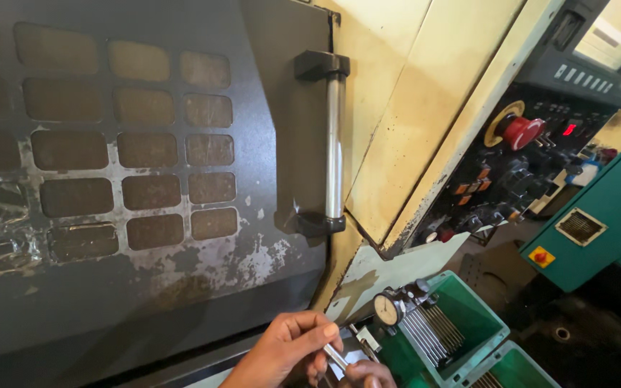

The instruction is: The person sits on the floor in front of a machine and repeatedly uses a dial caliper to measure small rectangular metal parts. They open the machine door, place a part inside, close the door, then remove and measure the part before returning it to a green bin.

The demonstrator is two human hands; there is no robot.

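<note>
Below the machine door's handle, the left hand is pinching a small metal pin while the right hand is steadying its lower end, apparently mid-check; measuring next would call for carrying it right to the dial gauge.

Left hand at bottom edge, fingers pinching a small silver metal pin. Right hand mostly cut off by the frame, fingertips touching the pin's lower end. Just right of the fingers: dial gauge on a dark fixture, beside a green plastic bin holding a row of thin metal rods. Second green bin lower right. Above the fingers: dark machine door with a gridded window and worn paint, vertical chrome handle. Far up right of the fingers: control panel with red emergency stop button. Teal cabinet at right edge.
</note>
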